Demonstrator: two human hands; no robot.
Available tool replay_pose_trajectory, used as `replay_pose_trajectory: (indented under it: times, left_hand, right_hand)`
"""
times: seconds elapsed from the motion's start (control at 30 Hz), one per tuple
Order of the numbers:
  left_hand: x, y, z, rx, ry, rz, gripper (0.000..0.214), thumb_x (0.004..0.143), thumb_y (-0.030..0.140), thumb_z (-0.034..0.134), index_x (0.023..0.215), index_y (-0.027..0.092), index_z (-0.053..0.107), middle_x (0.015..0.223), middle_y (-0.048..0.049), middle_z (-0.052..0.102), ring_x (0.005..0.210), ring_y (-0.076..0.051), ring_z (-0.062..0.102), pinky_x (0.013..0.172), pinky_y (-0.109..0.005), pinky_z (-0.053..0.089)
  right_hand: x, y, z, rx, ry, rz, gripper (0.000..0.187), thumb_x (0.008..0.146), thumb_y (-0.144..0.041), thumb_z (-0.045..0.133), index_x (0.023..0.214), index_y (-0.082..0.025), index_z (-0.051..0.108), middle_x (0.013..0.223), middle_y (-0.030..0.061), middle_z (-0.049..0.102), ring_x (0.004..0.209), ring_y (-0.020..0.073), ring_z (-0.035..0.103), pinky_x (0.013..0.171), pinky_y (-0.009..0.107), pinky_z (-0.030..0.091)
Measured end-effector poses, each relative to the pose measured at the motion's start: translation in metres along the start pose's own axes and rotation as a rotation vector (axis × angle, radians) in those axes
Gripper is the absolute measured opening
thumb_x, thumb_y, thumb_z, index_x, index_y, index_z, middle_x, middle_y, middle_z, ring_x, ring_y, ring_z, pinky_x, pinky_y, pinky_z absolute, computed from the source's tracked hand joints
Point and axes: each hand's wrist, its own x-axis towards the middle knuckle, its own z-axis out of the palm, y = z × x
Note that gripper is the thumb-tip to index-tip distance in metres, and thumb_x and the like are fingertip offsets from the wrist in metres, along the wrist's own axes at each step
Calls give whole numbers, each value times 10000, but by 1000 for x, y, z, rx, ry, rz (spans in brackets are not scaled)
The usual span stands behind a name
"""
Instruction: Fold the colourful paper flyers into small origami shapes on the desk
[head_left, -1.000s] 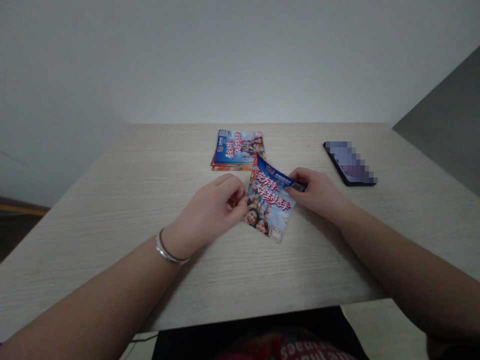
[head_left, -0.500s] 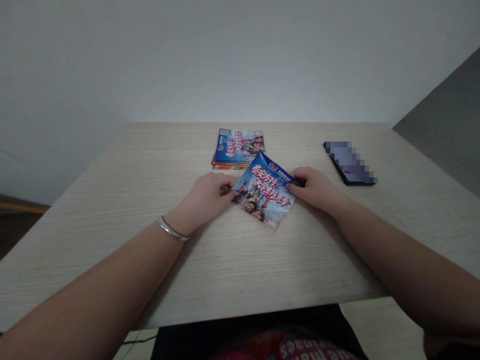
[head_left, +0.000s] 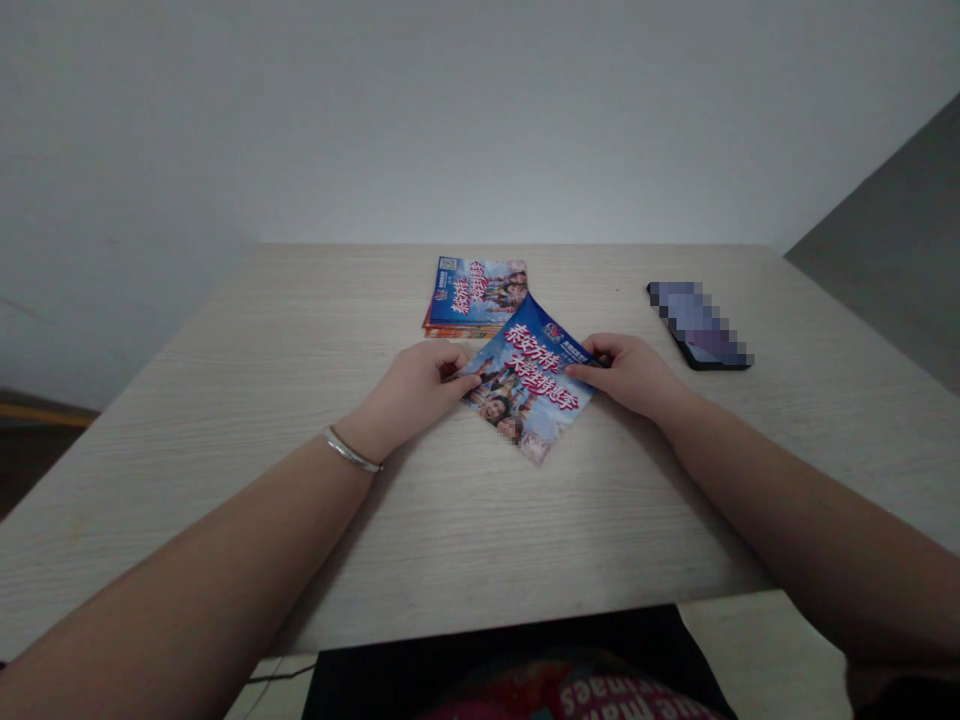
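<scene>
A square, printed sheet of paper [head_left: 529, 385], blue with red-and-white lettering, is held between both hands with one corner turned toward me. My left hand [head_left: 420, 390] pinches its left corner, thumb on top. At the opposite corner, my right hand [head_left: 626, 375] grips the sheet with the thumb over the print and the fingers underneath, partly hidden. Just beyond the sheet lies a stack of similar printed sheets [head_left: 476, 290], with orange edges showing under the blue top one. The sheet's far corner overlaps the stack's near right edge in this view.
A black-edged phone [head_left: 697, 325] lies on the right of the pale wood-grain table [head_left: 465, 540]. Behind the table's far edge rises a white wall [head_left: 480, 120]. A silver bracelet [head_left: 352, 452] circles my left wrist. The table's near edge runs just in front of my body.
The held sheet has tilted slightly, its far corner shifting up and its near corner a little left. My right thumb reaches slightly farther over the print. Stack and phone stay put.
</scene>
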Motion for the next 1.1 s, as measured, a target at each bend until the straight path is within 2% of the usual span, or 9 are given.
replay_pose_trajectory:
  times: [0.13,0.23,0.33,0.43,0.63,0.77,0.9,1.0,1.1]
  left_hand:
    - [2,-4,-2,91,4,68,223,842,275,597,646,180,548,643,6,576,612,-138,505,579,-261,349]
    - [3,-8,-4,209,2,222,119,817,155,559,725,179,630,753,-28,645,721,-174,569,668,-297,409]
    - [3,-9,-7,332,12,342,239,812,72,507,864,197,703,887,-49,681,859,-217,595,796,-356,438]
    - [2,-7,-9,425,1,405,333,870,73,475,1009,242,726,979,-49,679,934,-238,586,842,-386,441]
    - [1,-3,-16,638,-220,518,403,941,153,496,1272,331,641,1127,-61,645,1004,-238,589,870,-379,452]
    - [0,2,-18,678,-277,481,405,933,180,510,1299,311,625,1179,-61,651,1062,-246,598,929,-394,450]
    - [-2,5,-17,623,-232,420,349,913,233,524,1226,282,670,1174,-51,673,1051,-259,623,920,-414,465]
    - [-1,2,-16,539,-183,387,335,948,282,474,1217,225,666,1153,-70,699,1042,-258,647,907,-406,481]
    - [0,-1,-14,453,-120,310,361,956,249,445,1261,187,628,1097,-86,724,971,-236,676,873,-378,498]
  right_hand:
    - [3,-1,0,-125,-19,-64,115,768,-291,676,717,-204,622,651,-12,600,600,148,516,550,276,363]
    - [6,1,0,-204,-7,-246,49,772,-176,647,730,-196,631,727,11,626,670,158,545,604,282,403]
    - [7,4,-1,-298,19,-475,184,766,-55,580,805,-194,694,842,47,669,814,193,593,755,331,447]
    - [6,9,-3,-369,36,-590,329,775,-14,538,926,-214,751,927,69,685,909,223,603,838,378,451]
    - [2,17,-11,-397,-122,-766,394,812,-54,551,1079,-259,755,1095,64,715,917,212,614,847,383,492]
    - [2,19,-17,-426,-154,-768,406,814,-93,569,1147,-263,728,1199,60,700,979,227,611,901,414,488]
    - [2,16,-17,-378,-145,-716,266,837,-166,591,1053,-196,744,1084,86,723,967,222,629,886,381,495]
    - [1,11,-15,-376,-116,-626,225,910,-255,547,975,-163,742,969,110,724,914,231,632,834,379,495]
    - [-1,7,-10,-342,-63,-450,218,912,-251,538,1046,-195,701,874,73,717,783,210,619,706,353,482]
